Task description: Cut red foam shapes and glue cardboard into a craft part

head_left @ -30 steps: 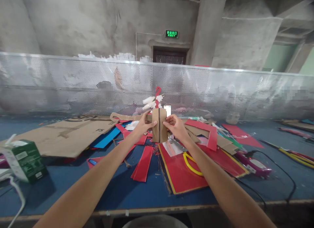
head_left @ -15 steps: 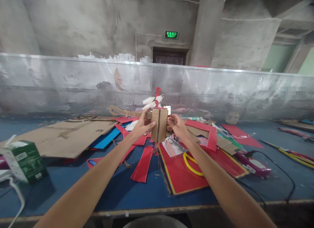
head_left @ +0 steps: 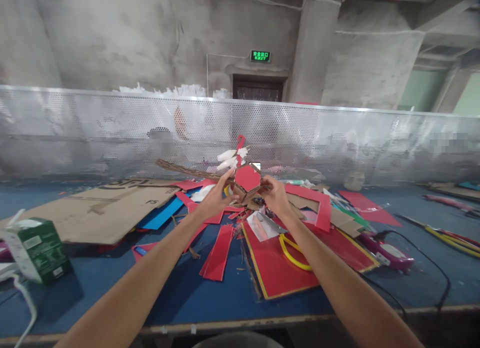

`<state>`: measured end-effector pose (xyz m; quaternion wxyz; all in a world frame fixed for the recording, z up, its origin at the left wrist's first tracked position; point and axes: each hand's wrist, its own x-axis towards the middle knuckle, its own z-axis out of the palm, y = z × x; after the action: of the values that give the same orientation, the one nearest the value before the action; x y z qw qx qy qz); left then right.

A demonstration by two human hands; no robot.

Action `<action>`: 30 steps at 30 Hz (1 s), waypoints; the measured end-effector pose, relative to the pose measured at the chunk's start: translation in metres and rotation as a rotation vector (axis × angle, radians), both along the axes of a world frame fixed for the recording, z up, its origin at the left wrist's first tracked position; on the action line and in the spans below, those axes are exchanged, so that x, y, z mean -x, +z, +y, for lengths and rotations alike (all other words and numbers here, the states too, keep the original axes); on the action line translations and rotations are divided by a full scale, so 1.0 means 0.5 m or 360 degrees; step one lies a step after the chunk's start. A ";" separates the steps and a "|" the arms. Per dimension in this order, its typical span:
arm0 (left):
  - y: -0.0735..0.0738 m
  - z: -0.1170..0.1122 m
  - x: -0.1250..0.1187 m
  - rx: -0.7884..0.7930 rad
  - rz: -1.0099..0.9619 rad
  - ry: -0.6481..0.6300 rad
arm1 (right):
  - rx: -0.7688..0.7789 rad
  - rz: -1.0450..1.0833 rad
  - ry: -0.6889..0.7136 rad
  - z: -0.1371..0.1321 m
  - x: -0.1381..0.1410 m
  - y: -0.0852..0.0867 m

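Observation:
Between my hands, raised over the middle of the table, is a six-sided cardboard box (head_left: 247, 178) with a red end tilted toward me. A long, narrow cardboard strip (head_left: 183, 169) reaches out to the left from it. My left hand (head_left: 219, 195) grips the box's left side, thumb toward the front. On its right side, the fingers of my right hand (head_left: 274, 193) are closed against the edge. Just behind the box show a red hooked piece (head_left: 240, 142) with white bits and the lit top of a phone-like screen (head_left: 257, 165).
Yellow-handled scissors (head_left: 294, 255) rest on a red board (head_left: 285, 280). Red strips (head_left: 218, 253) lie before me. Large flat cardboard (head_left: 112, 213) and a green box (head_left: 41, 250) are left; a purple device with a cord (head_left: 392, 253) is right. A perforated metal screen (head_left: 300, 138) stands behind.
The cardboard box has been tipped so its red end faces me, where its brown side faced me before. The strip has turned edge-on. Both hands have kept their hold.

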<state>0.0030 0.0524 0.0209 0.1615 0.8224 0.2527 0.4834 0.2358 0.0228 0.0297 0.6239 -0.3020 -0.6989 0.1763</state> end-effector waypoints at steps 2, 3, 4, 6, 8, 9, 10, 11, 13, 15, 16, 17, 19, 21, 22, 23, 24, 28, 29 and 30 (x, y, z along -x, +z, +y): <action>0.002 -0.005 0.002 -0.0079 0.0050 0.0033 | 0.0000 0.0004 0.0006 0.000 0.000 0.000; 0.003 -0.007 0.003 -0.0122 0.0068 0.0041 | 0.0005 0.0003 0.0007 0.000 0.000 -0.001; 0.004 -0.008 0.004 -0.0164 0.0074 0.0045 | 0.0009 0.0012 0.0007 0.000 0.000 -0.001; 0.005 -0.007 0.007 -0.0223 0.0091 0.0061 | 0.0020 0.0057 0.0022 0.000 0.000 0.000; 0.003 -0.004 0.010 -0.0247 0.0117 0.0107 | 0.0032 0.0108 0.0054 -0.001 0.000 0.002; 0.002 -0.002 0.012 -0.0253 0.0126 0.0131 | 0.0038 0.0123 0.0072 -0.001 0.001 0.003; 0.001 0.000 0.014 -0.0257 0.0134 0.0151 | 0.0043 0.0125 0.0088 -0.002 0.001 0.003; 0.000 0.002 0.016 -0.0260 0.0140 0.0169 | 0.0049 0.0111 0.0104 -0.003 0.002 0.004; 0.000 0.004 0.020 -0.0262 0.0150 0.0196 | 0.0045 0.0073 0.0124 -0.003 0.002 0.003; 0.000 0.004 0.022 -0.0261 0.0157 0.0231 | 0.0029 0.0059 0.0147 -0.002 0.002 0.001; 0.000 0.003 0.023 -0.0259 0.0161 0.0244 | 0.0023 0.0063 0.0162 -0.001 0.001 0.000; 0.001 0.002 0.023 -0.0254 0.0162 0.0251 | 0.0021 0.0069 0.0172 0.000 0.000 -0.001; 0.001 -0.001 0.022 -0.0234 0.0161 0.0254 | 0.0026 0.0071 0.0164 0.001 -0.001 -0.002; 0.001 -0.003 0.020 -0.0205 0.0158 0.0256 | 0.0029 0.0053 0.0125 0.000 -0.003 -0.002; 0.001 -0.005 0.019 -0.0195 0.0157 0.0256 | 0.0025 0.0048 0.0110 -0.001 -0.003 -0.001; 0.001 -0.006 0.019 -0.0188 0.0156 0.0256 | 0.0018 0.0044 0.0101 -0.003 -0.003 0.000; 0.002 -0.008 0.019 -0.0185 0.0155 0.0256 | 0.0010 0.0041 0.0100 -0.004 -0.003 0.001; 0.006 -0.012 0.018 -0.0165 0.0141 0.0247 | -0.0009 0.0041 0.0135 -0.010 -0.002 0.004; 0.007 -0.013 0.019 -0.0159 0.0143 0.0245 | -0.0008 0.0041 0.0153 -0.010 -0.002 0.004; 0.007 -0.013 0.019 -0.0156 0.0149 0.0243 | -0.0008 0.0042 0.0171 -0.010 -0.002 0.003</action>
<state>-0.0063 0.0458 0.0245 0.0718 0.8293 0.2980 0.4672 0.2366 0.0178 0.0314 0.6235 -0.2602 -0.7062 0.2117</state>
